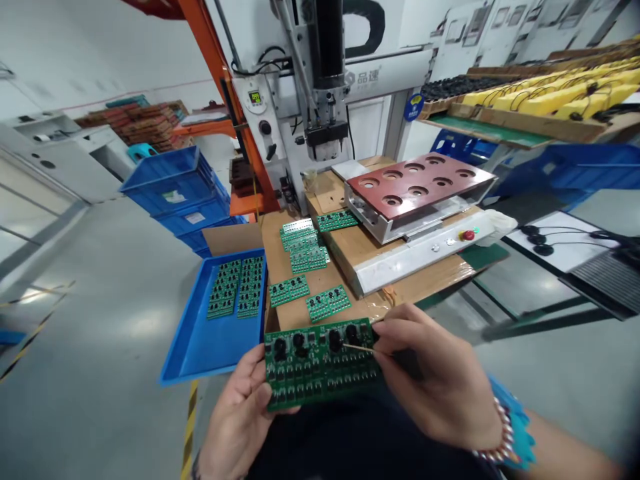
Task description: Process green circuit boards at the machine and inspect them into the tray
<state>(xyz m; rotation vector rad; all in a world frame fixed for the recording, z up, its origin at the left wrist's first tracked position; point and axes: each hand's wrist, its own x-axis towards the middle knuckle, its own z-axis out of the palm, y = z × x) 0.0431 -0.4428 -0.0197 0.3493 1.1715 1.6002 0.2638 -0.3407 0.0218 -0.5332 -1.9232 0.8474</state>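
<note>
The left hand (237, 417) supports a green circuit board (320, 373) by its edge with spread fingers, holding it clear of the cardboard (285, 260), component side up for access. The right hand (435, 377) pinches a thin wooden stick (359, 347) narrowly, its tip at a black component (335, 341). Further boards (307, 260) lie on the cardboard; others sit in a blue tray (210, 353).

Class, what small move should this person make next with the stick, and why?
Probably ease the tip of the wooden stick along the black component beside it: the right hand holds it, and the left hand steadies the green circuit board.
</note>
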